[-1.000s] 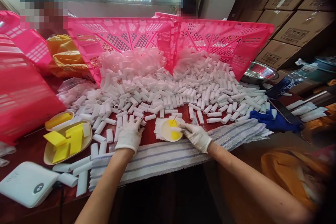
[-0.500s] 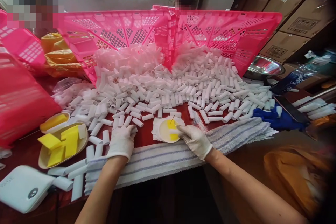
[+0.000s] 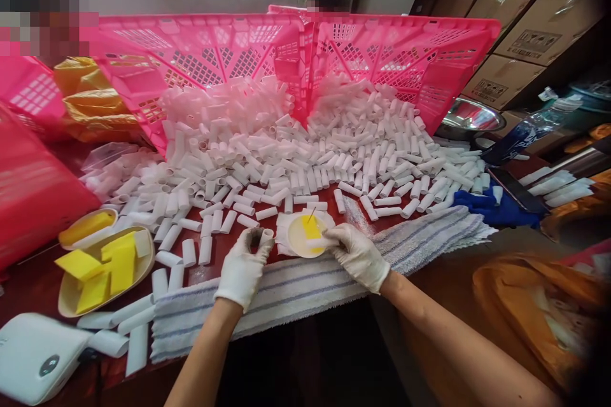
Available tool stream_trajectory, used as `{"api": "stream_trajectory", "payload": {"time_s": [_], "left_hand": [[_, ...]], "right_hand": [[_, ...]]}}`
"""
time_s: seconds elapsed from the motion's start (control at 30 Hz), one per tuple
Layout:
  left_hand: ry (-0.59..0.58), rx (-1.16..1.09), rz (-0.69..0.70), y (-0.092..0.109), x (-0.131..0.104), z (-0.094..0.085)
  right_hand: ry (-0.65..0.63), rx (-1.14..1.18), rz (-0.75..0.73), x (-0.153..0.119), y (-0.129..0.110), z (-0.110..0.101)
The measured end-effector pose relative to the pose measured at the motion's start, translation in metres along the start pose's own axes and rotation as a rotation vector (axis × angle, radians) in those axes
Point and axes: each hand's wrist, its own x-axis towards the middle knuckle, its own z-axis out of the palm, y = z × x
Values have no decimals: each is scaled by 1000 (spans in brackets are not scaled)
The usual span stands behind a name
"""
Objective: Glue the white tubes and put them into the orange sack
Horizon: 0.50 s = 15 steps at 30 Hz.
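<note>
Both hands wear white gloves. My left hand pinches a short white tube just left of the small round dish. My right hand holds a thin white piece over that cream dish. Inside the dish lies a yellow pad with a thin dark pin standing up from it. White paper or cloth shows under the dish. Behind the hands many white tubes are heaped on the dark red table.
Pink crates stand behind the heap. A striped towel lies along the front edge. At left are a tray of yellow pads and a white device. A bottle and blue cloth sit right. Two people are beyond the crates.
My left hand has moved right from among the loose tubes toward the dish, with a tube upright in its fingers. My right hand stays at the dish. The view has shifted slightly.
</note>
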Motion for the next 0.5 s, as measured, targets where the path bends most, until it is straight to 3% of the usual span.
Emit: {"api": "stream_trajectory", "payload": {"time_s": [0.1, 0.17, 0.3, 0.37, 0.5], "left_hand": [[-11, -236, -25, -3, -3, 9], [-44, -341, -34, -4, -5, 13], [-90, -309, -46, 5, -14, 15], [-127, -288, -10, 12, -19, 17], [-285, -349, 57, 25, -31, 25]], "right_hand": [[-42, 1, 61, -1, 3, 2], [-33, 45, 20, -1, 2, 1], [8, 205, -69, -2, -12, -8], [64, 362, 60, -3, -23, -13], [103, 670, 484, -3, -40, -22]]}}
